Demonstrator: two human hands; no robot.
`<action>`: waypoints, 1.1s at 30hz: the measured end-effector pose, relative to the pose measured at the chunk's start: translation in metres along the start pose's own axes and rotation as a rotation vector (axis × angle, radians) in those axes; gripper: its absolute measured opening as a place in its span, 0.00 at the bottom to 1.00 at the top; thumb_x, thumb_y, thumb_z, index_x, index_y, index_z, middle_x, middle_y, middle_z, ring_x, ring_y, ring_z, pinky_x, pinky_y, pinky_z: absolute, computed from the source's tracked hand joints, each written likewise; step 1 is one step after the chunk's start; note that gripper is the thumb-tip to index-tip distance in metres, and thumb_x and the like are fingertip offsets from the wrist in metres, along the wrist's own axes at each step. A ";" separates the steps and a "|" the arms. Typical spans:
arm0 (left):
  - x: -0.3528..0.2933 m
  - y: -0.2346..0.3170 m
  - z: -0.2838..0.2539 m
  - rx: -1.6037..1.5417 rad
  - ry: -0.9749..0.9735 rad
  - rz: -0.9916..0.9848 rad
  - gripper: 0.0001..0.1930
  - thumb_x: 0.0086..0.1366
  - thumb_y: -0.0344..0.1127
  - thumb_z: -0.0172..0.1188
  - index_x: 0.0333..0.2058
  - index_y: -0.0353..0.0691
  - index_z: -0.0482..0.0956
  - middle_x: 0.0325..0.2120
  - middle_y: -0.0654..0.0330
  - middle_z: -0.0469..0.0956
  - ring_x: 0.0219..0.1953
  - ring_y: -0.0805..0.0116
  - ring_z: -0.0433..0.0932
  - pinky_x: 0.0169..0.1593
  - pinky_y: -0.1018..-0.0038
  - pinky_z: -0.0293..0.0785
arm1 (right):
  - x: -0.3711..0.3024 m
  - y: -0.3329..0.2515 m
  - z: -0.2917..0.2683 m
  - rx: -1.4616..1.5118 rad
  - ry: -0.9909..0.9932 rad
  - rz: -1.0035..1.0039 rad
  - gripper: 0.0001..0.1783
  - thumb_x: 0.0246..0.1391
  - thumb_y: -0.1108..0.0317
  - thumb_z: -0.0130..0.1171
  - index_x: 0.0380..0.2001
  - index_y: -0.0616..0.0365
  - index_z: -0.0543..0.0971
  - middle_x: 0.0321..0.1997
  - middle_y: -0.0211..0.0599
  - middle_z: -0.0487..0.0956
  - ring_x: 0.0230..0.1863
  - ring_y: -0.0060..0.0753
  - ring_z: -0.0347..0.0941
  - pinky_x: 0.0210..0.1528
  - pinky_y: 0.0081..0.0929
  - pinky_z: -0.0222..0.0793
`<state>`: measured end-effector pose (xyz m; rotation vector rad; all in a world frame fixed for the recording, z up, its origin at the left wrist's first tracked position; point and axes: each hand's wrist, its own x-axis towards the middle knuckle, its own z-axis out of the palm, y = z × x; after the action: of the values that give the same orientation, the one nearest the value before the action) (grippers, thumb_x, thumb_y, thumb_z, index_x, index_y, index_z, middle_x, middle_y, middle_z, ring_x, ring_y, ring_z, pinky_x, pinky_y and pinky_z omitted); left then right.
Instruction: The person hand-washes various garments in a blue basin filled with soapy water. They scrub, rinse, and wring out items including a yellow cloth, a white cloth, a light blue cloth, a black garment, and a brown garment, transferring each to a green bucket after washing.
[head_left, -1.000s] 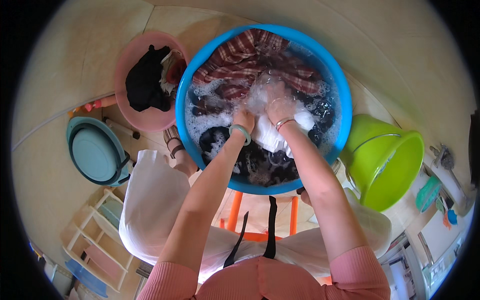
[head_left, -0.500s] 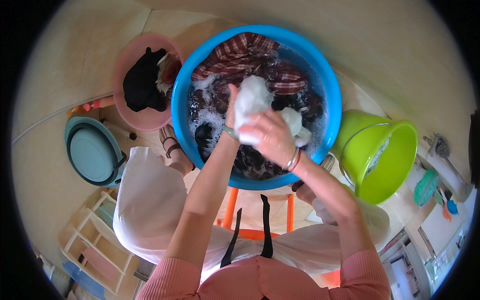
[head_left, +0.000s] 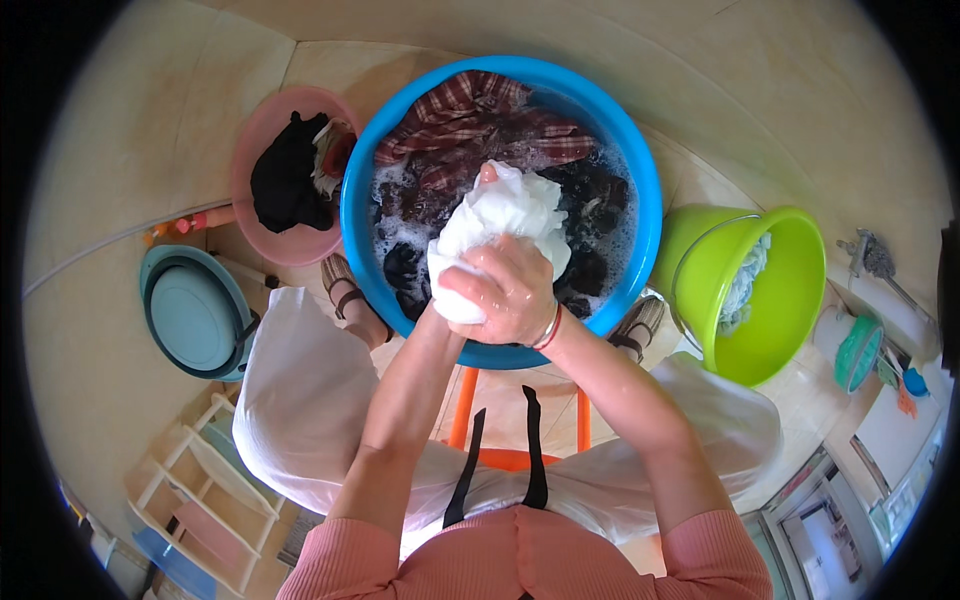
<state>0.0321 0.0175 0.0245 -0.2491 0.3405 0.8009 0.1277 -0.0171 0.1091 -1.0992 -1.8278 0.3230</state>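
Observation:
A wet, bunched white cloth (head_left: 508, 212) is pressed between my two hands above the blue basin (head_left: 652, 215). My right hand (head_left: 508, 290) lies over its near part, fingers curled round the fabric. Beneath the cloth is my left hand (head_left: 488, 173), mostly hidden; only a fingertip shows at the far side, and its wrist comes in from below. In the basin, a dark red plaid garment (head_left: 450, 115) lies at the far side in sudsy water. Dark clothes (head_left: 590, 265) soak around and below the cloth.
At the left stands a pink basin (head_left: 245, 190) with a black garment (head_left: 290, 175). Nearer is a teal basin (head_left: 190, 310). A tilted lime-green bucket (head_left: 785, 320) at the right holds pale wet cloth (head_left: 742, 290). My knees flank the blue basin; a white rack (head_left: 205, 480) stands lower left.
Both hands have drawn nearer with the white cloth, now bunched together between them. My left hand has slipped mostly out of sight under it. The view has shifted slightly.

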 end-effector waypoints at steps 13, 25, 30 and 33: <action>0.003 -0.006 0.006 0.743 0.847 0.390 0.22 0.65 0.49 0.55 0.48 0.35 0.76 0.41 0.60 0.79 0.45 0.68 0.78 0.47 0.72 0.72 | -0.046 0.132 -0.006 -0.125 -0.214 0.492 0.12 0.47 0.61 0.60 0.36 0.51 0.77 0.37 0.38 0.78 0.36 0.50 0.78 0.35 0.43 0.75; 0.036 -0.002 -0.130 1.412 0.711 0.300 0.22 0.70 0.31 0.48 0.62 0.36 0.64 0.46 0.53 0.77 0.49 0.68 0.74 0.54 0.74 0.68 | -0.068 0.159 0.057 -0.515 -0.615 0.814 0.21 0.51 0.50 0.59 0.47 0.45 0.77 0.44 0.43 0.78 0.41 0.50 0.77 0.40 0.50 0.73; 0.026 0.040 -0.287 2.968 0.492 -0.066 0.18 0.60 0.28 0.53 0.49 0.34 0.77 0.45 0.46 0.79 0.49 0.55 0.78 0.52 0.64 0.75 | -0.064 0.182 0.116 -0.319 -0.743 0.762 0.19 0.56 0.52 0.52 0.43 0.52 0.78 0.36 0.51 0.81 0.38 0.55 0.79 0.39 0.52 0.73; 0.055 0.032 -0.144 2.725 0.322 -0.527 0.17 0.64 0.35 0.52 0.50 0.35 0.74 0.48 0.47 0.78 0.49 0.51 0.78 0.50 0.61 0.76 | -0.079 0.211 0.087 -0.430 -0.724 0.902 0.14 0.53 0.59 0.56 0.40 0.52 0.80 0.38 0.47 0.81 0.40 0.53 0.79 0.41 0.47 0.74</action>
<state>0.0148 0.0255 -0.1318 2.0161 1.2584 -0.7134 0.1829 0.0582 -0.1132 -2.3227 -1.9213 0.9815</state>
